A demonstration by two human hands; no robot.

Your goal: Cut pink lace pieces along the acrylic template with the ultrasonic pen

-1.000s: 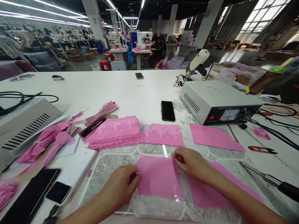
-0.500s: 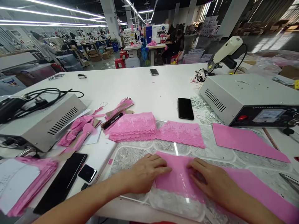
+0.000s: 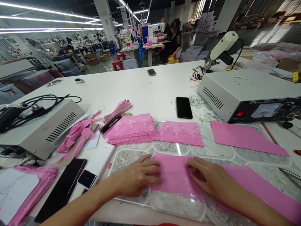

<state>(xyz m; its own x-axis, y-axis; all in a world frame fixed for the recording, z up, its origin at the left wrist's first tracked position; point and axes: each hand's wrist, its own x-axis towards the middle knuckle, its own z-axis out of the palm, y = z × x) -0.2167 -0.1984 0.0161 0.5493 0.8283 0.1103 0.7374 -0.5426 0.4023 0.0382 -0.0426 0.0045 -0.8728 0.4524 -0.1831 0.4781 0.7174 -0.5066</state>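
Note:
A pink fabric piece with a lace lower edge [image 3: 174, 175] lies flat on the clear-covered, marbled mat [image 3: 176, 205] at the table's near edge. My left hand [image 3: 138, 175] rests at its left side, palm down with the fingers spread. On its right side lies my right hand [image 3: 207, 175], fingers bent and close together, touching the fabric; whether they pinch it is hidden. Beyond my hands sit a stack of pink lace pieces [image 3: 131, 127] and a single lace piece [image 3: 180, 133]. A larger pink piece [image 3: 261, 188] runs partly under my right forearm.
Metal-cased machines stand left [image 3: 42, 125] and right [image 3: 249, 91]. A black phone [image 3: 184, 107], pink card piece [image 3: 246, 138] and tweezers [image 3: 290, 174] lie on the table. Pink bundles [image 3: 77, 135], a white box [image 3: 101, 160] and a watch [image 3: 87, 179] are at left. People sit beyond the table.
My left hand has shifted left from the fabric's middle to its left edge, and its fingers have spread. My right hand stays on the right side. The view has moved slightly.

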